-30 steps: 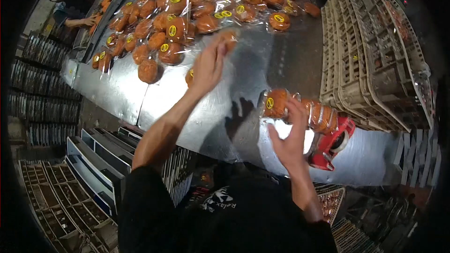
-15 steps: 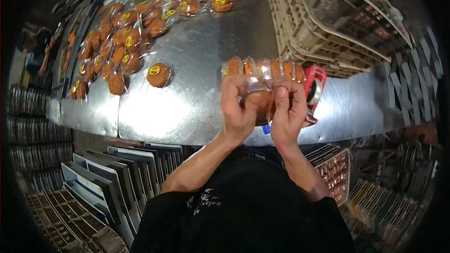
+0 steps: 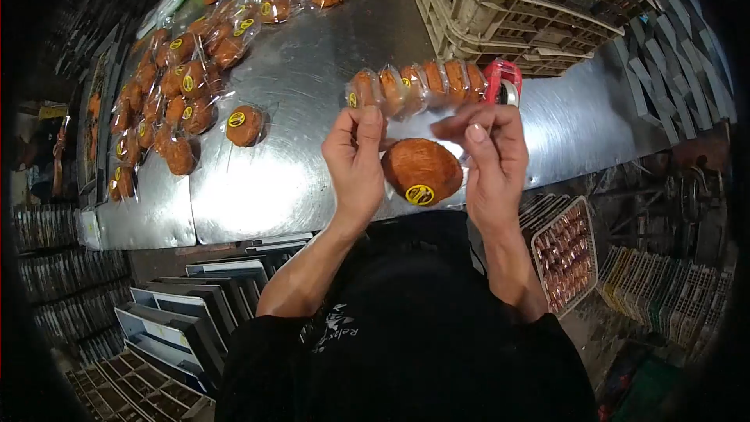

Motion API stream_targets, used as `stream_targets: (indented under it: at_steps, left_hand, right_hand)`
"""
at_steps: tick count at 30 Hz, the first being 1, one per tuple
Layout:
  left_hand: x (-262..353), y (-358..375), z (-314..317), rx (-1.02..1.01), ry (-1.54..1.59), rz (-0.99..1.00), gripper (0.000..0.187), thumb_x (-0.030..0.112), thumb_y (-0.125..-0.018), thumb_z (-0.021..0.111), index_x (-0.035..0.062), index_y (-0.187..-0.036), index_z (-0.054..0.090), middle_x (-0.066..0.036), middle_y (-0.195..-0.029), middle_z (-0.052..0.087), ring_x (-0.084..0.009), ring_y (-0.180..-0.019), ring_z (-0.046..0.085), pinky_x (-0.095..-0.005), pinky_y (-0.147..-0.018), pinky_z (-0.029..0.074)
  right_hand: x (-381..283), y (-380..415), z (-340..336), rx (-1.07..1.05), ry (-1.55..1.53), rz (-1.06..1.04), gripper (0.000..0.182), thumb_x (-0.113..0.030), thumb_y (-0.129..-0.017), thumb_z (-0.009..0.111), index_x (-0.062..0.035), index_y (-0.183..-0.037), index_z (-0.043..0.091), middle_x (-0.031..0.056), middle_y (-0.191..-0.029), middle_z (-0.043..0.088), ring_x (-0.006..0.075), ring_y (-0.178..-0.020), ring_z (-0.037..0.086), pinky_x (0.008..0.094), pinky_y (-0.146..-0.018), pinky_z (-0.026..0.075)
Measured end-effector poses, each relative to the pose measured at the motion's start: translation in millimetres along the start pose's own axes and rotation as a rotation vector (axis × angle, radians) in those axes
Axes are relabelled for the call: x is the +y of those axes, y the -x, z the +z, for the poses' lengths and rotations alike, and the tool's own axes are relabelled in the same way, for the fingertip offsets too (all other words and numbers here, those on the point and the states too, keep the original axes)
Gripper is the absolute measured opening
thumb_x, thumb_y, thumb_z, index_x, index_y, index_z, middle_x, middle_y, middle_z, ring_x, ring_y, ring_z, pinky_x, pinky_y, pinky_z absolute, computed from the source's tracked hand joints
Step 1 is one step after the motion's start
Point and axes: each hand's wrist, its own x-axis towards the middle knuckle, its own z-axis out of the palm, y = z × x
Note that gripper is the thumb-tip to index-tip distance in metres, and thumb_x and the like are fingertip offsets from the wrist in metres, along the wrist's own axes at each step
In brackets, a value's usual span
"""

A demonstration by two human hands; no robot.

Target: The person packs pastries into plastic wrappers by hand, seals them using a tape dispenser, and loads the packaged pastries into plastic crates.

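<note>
A round orange-brown bun in a clear plastic bag, with a yellow and black sticker at its near edge, is between my hands above the metal table's front edge. My left hand is closed, thumb against forefinger, at the bag's left corner. On the other side my right hand pinches the bag's film; its fingers are slightly blurred. Just beyond my hands, a row of bagged buns stands on edge, side by side. A red tape dispenser touches the row's right end.
Many bagged buns are heaped on the metal table at left, with one bun apart from them. Stacked beige crates stand at back right. Below the table are grey trays and a crate of bagged goods.
My hands have moved apart and away from the row of buns. The stickered bun now shows fully between them. The whole view has shifted with my head.
</note>
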Motion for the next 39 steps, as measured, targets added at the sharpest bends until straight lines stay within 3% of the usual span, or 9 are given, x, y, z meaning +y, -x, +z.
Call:
stream_targets:
  at_steps: [4,7,14,18,21,24,29,32,39]
  left_hand:
    - [-11.5,-8.0,-18.2,0.033,-0.205,-0.029,0.018,0.019,-0.102,0.049,0.0024,-0.107,0.053,-0.002,-0.092,0.054,-0.0087,-0.082,0.050,-0.0226,-0.074,0.043]
    - [3.3,13.0,-13.2,0.033,-0.241,0.498,0.035,0.007,-0.092,0.058,-0.0011,-0.124,0.047,-0.012,-0.119,0.054,-0.0175,-0.101,0.057,-0.0288,-0.086,0.047]
    - [15.0,2.4,-13.8,0.094,0.298,-0.173,0.018,0.013,-0.095,0.061,-0.0044,-0.098,0.066,-0.009,-0.087,0.071,-0.0109,-0.076,0.065,-0.0256,-0.072,0.053]
    - [4.1,4.7,-20.0,0.171,0.168,0.058,0.017,0.012,-0.095,0.061,-0.0038,-0.099,0.062,-0.008,-0.089,0.069,-0.0116,-0.081,0.065,-0.0251,-0.075,0.052]
    - [-1.8,-7.7,-40.8,-0.110,-0.139,0.279,0.018,0.006,-0.091,0.063,-0.0017,-0.107,0.058,-0.006,-0.089,0.063,-0.0100,-0.087,0.060,-0.0227,-0.079,0.049]
    - [0.9,-11.4,-38.2,-0.150,0.137,-0.072,0.039,-0.001,-0.087,0.067,-0.0017,-0.122,0.050,-0.004,-0.089,0.061,-0.0101,-0.088,0.058,-0.0221,-0.080,0.048]
    - [-4.0,-16.3,-25.1,-0.188,-0.401,0.172,0.026,0.006,-0.080,0.076,0.0033,-0.103,0.063,-0.007,-0.094,0.062,-0.0145,-0.092,0.057,-0.0293,-0.080,0.047]
    - [-13.7,-16.1,-3.8,-0.116,-0.390,0.158,0.018,0.007,-0.080,0.075,0.0037,-0.088,0.060,-0.007,-0.093,0.059,-0.0145,-0.091,0.054,-0.0286,-0.078,0.045]
    - [-55.5,-20.1,59.5,0.068,0.154,-0.021,0.034,-0.009,-0.079,0.061,0.0095,-0.088,0.033,-0.002,-0.083,0.044,-0.0077,-0.078,0.042,-0.0238,-0.070,0.038]
  right_hand:
    - [-1.9,-1.7,29.2,-0.061,-0.330,0.162,0.009,-0.013,-0.100,0.045,-0.0052,-0.102,0.042,0.0160,-0.097,0.063,0.0215,-0.093,0.064,0.0344,-0.090,0.050]
    - [-1.8,-6.5,34.5,-0.095,-0.313,0.146,0.010,-0.015,-0.100,0.045,-0.0057,-0.100,0.041,0.0206,-0.097,0.065,0.0255,-0.096,0.064,0.0378,-0.093,0.047]
    - [17.7,-14.2,44.7,-0.205,0.898,-0.661,0.041,-0.012,-0.096,0.055,0.0022,-0.133,0.046,0.0234,-0.130,0.054,0.0404,-0.119,0.054,0.0450,-0.100,0.043]
    - [36.0,-10.7,43.9,-0.398,0.559,-0.073,0.035,-0.015,-0.094,0.060,0.0008,-0.125,0.057,0.0210,-0.120,0.059,0.0390,-0.111,0.057,0.0439,-0.095,0.045]
    - [25.1,-30.5,38.9,-0.426,0.761,-0.340,0.024,0.001,-0.078,0.066,-0.0014,-0.101,0.060,0.0118,-0.092,0.059,0.0272,-0.083,0.058,0.0387,-0.078,0.044]
    - [23.8,-30.6,28.8,-0.383,0.616,-0.151,0.028,0.001,-0.073,0.069,-0.0021,-0.100,0.060,0.0107,-0.092,0.059,0.0277,-0.086,0.057,0.0402,-0.079,0.043]
    - [35.3,-39.9,9.6,-0.304,0.865,-0.509,0.010,0.000,-0.080,0.069,-0.0051,-0.086,0.063,0.0101,-0.094,0.057,0.0254,-0.087,0.056,0.0376,-0.077,0.044]
    - [49.5,-34.3,-4.8,-0.090,0.354,-0.025,0.008,0.001,-0.084,0.067,-0.0045,-0.081,0.060,0.0085,-0.098,0.058,0.0193,-0.089,0.055,0.0334,-0.078,0.045]
    - [32.1,-17.9,-34.4,0.358,0.130,0.088,0.032,-0.007,-0.093,0.054,-0.0052,-0.122,0.040,0.0140,-0.117,0.052,0.0183,-0.095,0.055,0.0327,-0.088,0.044]
